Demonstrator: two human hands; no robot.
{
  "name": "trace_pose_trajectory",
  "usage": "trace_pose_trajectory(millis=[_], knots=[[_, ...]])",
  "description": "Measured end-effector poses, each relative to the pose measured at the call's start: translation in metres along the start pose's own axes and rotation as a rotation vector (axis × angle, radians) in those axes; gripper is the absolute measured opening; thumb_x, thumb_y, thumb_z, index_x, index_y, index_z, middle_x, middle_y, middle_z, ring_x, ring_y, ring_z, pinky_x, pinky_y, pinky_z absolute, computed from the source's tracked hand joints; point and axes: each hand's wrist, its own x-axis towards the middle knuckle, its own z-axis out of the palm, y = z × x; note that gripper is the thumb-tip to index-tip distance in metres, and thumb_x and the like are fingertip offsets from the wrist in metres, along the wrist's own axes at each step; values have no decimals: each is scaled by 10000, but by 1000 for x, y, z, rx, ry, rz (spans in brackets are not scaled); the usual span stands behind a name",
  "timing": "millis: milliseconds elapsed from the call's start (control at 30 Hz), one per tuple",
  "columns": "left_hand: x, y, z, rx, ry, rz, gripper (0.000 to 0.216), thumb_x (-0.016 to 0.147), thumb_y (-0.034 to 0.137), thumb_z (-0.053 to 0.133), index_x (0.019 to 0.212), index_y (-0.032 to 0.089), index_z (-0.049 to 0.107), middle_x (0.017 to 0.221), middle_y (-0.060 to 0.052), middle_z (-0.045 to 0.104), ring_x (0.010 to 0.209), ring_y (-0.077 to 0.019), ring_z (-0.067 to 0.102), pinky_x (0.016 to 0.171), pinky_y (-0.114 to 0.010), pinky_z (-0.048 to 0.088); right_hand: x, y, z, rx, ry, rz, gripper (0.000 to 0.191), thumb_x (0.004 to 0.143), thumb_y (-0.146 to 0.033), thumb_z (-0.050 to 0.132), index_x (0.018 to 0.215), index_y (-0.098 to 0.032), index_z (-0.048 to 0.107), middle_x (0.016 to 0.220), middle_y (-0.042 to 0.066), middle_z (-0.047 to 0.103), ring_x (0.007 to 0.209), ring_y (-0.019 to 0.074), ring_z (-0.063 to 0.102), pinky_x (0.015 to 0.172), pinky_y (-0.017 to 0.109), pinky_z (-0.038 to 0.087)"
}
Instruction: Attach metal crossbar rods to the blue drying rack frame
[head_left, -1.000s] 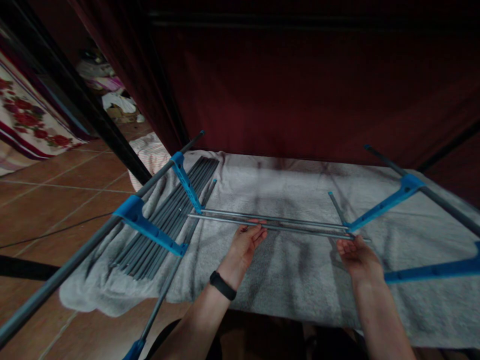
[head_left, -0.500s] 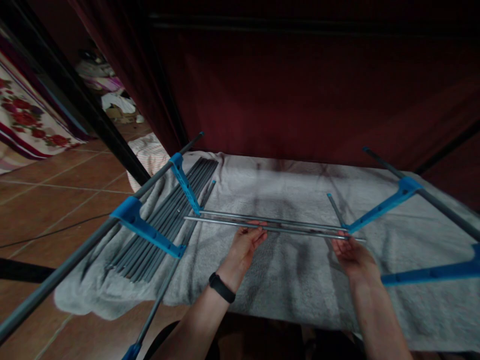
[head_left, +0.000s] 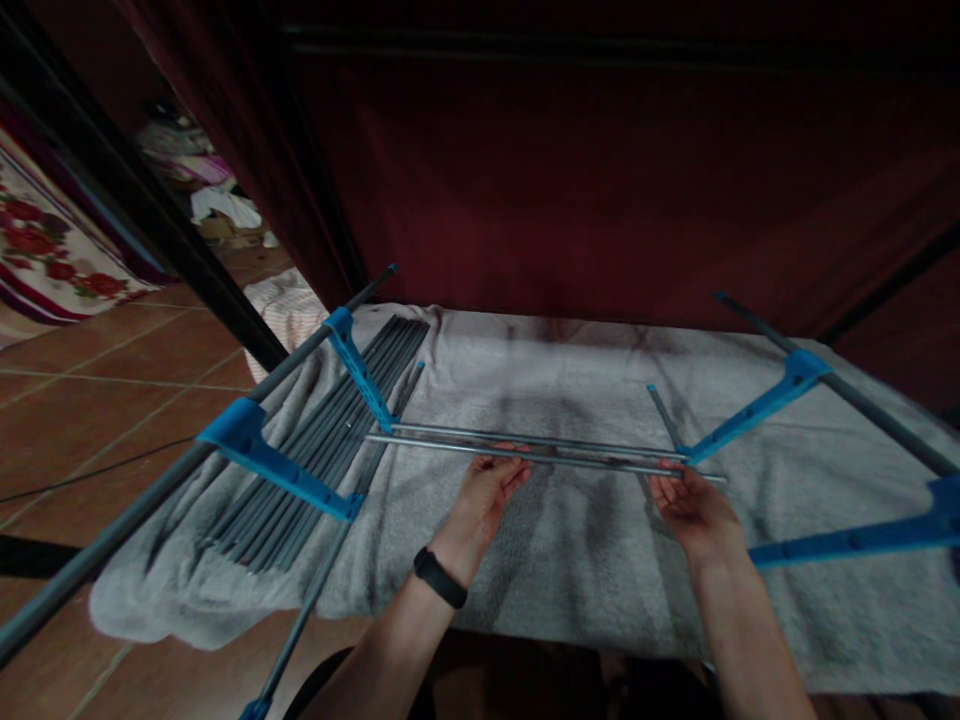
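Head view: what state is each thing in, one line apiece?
left hand, fingertips gripping front rod near its middle
right hand, holding front rod near its right end
front rod, held level
back rod, spanning between blue brackets
spare rods, lying bundled on towel
towel, spread out flat

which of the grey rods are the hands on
The nearer crosswise rod, held by the left hand and right hand; the other crosswise rod sits just behind it, and a bundle lies on the towel at left.
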Motion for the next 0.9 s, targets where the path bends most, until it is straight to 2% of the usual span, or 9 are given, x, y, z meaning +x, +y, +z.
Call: trace_pose_trajectory(millis=[567, 700, 900], knots=[[4, -3, -6, 43, -44, 20, 233, 715, 25, 804, 876, 166, 712, 930, -53, 784, 834, -176, 749, 811, -299, 598, -6, 6, 8, -48, -24, 60, 296, 982, -33, 459, 809, -190, 641, 769, -5, 724, 687, 103, 718, 661, 241, 651], [3, -4, -4, 74, -63, 62, 210, 715, 109, 841, 879, 162, 719, 924, -55, 778, 846, -181, 746, 795, -291, 582, -1, 9, 5, -24, -51, 19, 276, 986, -37, 493, 826, -196, 653, 765, -19, 728, 689, 93, 721, 676, 228, 653], [2, -8, 7, 116, -87, 180, 322, 698, 291, 892, 923, 185, 689, 1002, -69, 783, 865, -187, 743, 783, -298, 559, 5, 11, 0, 7, -54, 18, 280, 997, -47, 484, 832, -199, 651, 732, -27, 715, 650, 89, 712, 660, 214, 645]])
